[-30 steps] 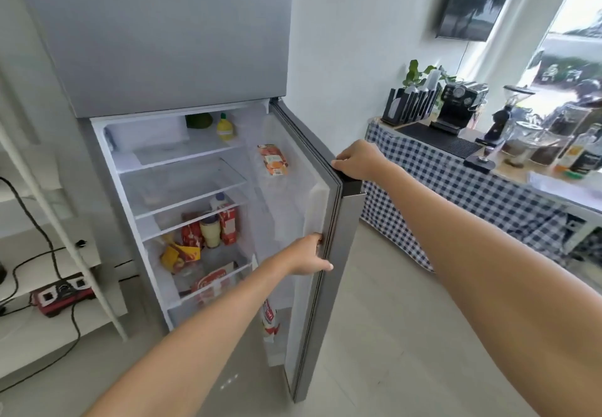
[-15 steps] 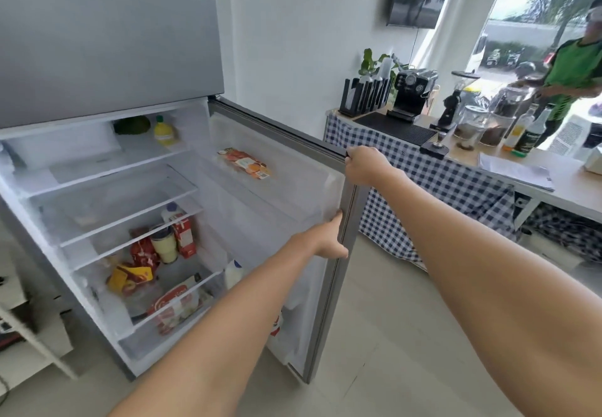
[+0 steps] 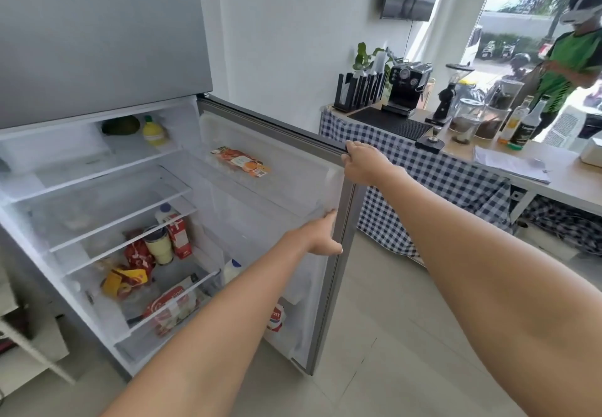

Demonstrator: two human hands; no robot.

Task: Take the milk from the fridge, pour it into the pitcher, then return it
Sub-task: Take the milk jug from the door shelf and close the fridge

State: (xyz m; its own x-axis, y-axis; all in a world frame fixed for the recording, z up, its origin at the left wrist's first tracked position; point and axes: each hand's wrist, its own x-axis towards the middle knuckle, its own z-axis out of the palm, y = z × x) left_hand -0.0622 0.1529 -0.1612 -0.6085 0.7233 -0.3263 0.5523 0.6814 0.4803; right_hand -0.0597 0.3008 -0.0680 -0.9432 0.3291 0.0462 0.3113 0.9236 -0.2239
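The fridge door (image 3: 270,195) stands wide open. My right hand (image 3: 363,162) grips its top outer corner. My left hand (image 3: 321,235) holds the door's free edge lower down, fingers curled round it. A white milk bottle with a blue cap (image 3: 232,270) stands in the lower door shelf, just left of my left forearm. A second white blue-capped bottle (image 3: 164,214) sits behind a red carton (image 3: 179,237) on the middle shelf inside. I cannot pick out a pitcher.
A checked-cloth counter (image 3: 423,169) to the right carries a black espresso machine (image 3: 405,86), a grinder, glass jars and bottles. Another person in a green shirt (image 3: 566,71) stands at the far right. Food packs fill the fridge's lower shelves (image 3: 130,279).
The fridge door has swung further open with both hands still on it. My view has shifted right, showing more of the counter and the other person.
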